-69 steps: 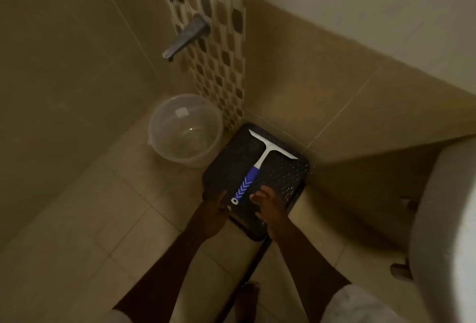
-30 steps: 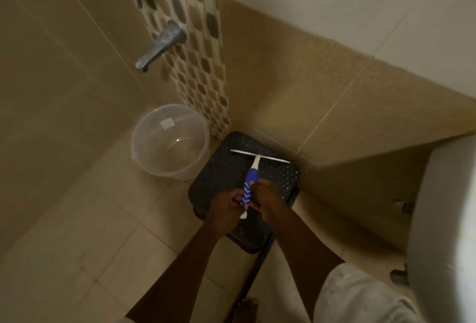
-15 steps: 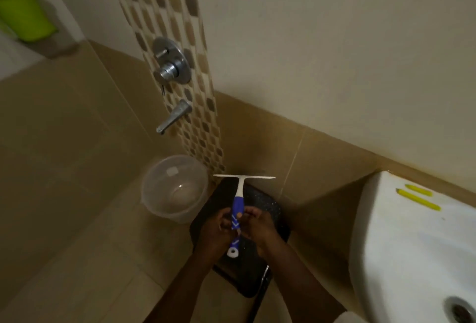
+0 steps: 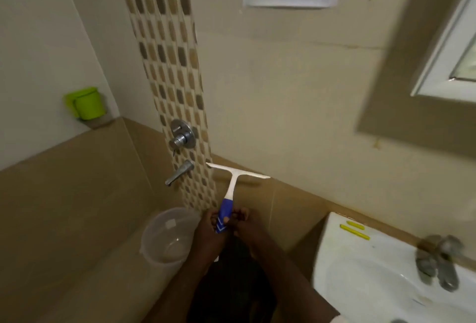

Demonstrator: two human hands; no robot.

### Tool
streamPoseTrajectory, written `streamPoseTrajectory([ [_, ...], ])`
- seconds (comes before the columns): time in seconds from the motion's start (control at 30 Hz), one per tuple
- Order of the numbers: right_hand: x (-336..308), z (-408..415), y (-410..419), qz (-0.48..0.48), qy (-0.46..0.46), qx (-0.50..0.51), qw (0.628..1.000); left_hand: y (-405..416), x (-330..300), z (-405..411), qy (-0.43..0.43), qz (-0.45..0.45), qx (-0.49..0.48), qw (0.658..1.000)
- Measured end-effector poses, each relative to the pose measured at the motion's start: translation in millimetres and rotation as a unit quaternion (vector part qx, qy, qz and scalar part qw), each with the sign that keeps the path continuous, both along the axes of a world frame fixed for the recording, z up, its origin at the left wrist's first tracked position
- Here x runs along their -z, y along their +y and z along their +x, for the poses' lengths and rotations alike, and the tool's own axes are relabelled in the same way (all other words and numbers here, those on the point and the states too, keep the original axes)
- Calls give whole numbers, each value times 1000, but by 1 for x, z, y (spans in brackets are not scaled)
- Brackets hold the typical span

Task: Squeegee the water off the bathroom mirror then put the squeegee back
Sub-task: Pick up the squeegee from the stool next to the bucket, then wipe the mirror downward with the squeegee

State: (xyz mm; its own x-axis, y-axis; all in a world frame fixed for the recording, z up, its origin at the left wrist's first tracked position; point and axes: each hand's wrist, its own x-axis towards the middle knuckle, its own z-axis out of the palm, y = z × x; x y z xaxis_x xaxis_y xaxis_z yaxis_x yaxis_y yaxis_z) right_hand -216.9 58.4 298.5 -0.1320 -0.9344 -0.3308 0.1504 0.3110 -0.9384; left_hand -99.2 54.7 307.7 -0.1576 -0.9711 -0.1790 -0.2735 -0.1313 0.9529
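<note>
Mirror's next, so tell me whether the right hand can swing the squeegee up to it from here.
Probably yes. Both the right hand and left hand grip the squeegee handle, blade up. The mirror hangs up-right above the sink, with only bare wall between.

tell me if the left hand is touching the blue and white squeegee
Touching: the head view shows the left hand curled round the blue and white squeegee handle.

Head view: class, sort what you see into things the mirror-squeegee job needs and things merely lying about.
Job: squeegee, left hand, right hand, mirror.
Lying about: clear bucket, green cup, washbasin, wall tap.
</note>
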Motion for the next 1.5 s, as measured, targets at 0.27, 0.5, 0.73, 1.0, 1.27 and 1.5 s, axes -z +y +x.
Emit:
streamPoseTrajectory([
  [0.27,-97,-18,30,-156,90,22,983,32,-73,-28,29,-158,-47,986],
  [0.5,-179,-48,73,-264,132,51,954,51,-144,-64,92,-245,-18,965],
  [0.73,-243,-90,123,-344,164,108,918,80,-209,-114,155,-333,33,930],
  [1.0,-286,-144,184,-406,194,208,868,113,-275,-175,200,-405,82,888],
  [1.27,-278,-191,223,-404,192,282,849,137,-324,-228,213,-473,109,848],
  [1.5,-316,-207,230,-433,227,281,826,163,-348,-262,233,-503,116,824],
])
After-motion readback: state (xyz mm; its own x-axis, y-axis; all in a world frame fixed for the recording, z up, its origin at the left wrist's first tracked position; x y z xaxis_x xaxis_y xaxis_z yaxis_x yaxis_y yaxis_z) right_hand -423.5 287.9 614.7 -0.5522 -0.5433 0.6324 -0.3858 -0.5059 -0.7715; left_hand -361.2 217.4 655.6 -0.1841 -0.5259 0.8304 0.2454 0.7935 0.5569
